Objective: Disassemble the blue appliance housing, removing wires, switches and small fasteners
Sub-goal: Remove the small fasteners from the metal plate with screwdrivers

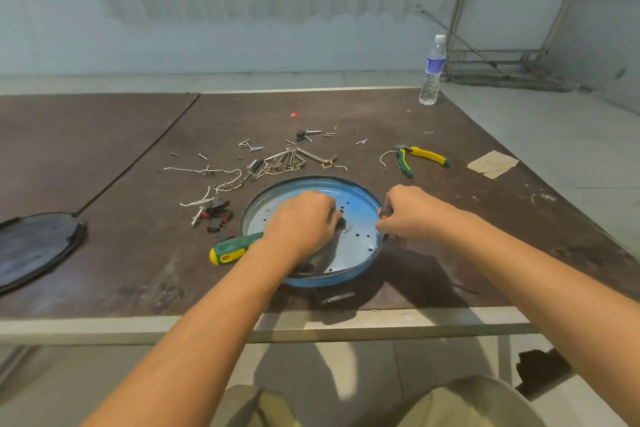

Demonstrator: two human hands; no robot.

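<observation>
The round blue housing (356, 246) lies open side up near the table's front edge, its pale floor dotted with small holes. My left hand (300, 222) reaches into it, fingers curled onto a dark part (343, 222) at the centre. My right hand (410, 215) is at the housing's right rim and grips a small orange-handled tool (383, 212); its tip is hidden. Removed white wires (207, 180), black switches (219, 220) and loose screws (252, 147) lie to the left and behind.
A green and yellow screwdriver (230, 249) lies by my left wrist, shaft hidden under the hand. Behind are hex keys (298, 158), yellow-green pliers (420, 158), a paper scrap (491, 163) and a water bottle (431, 73). A black round cover (34, 246) lies far left.
</observation>
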